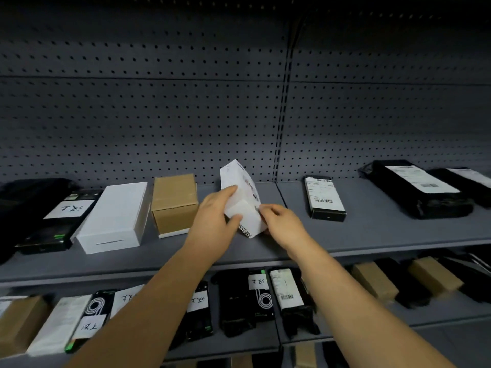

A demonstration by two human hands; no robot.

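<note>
both hands grip the white box point(240, 200), tilted above the grey shelf point(372, 229): left hand point(215, 221) wraps its left side, right hand point(281, 224) pinches its right edge, beside the brown carton point(174, 203).

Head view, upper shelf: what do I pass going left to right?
From the left: black labelled box → long white box → brown carton → small white box, gripped by the left hand and right hand → black box with shipping label → long black parcel.
</note>
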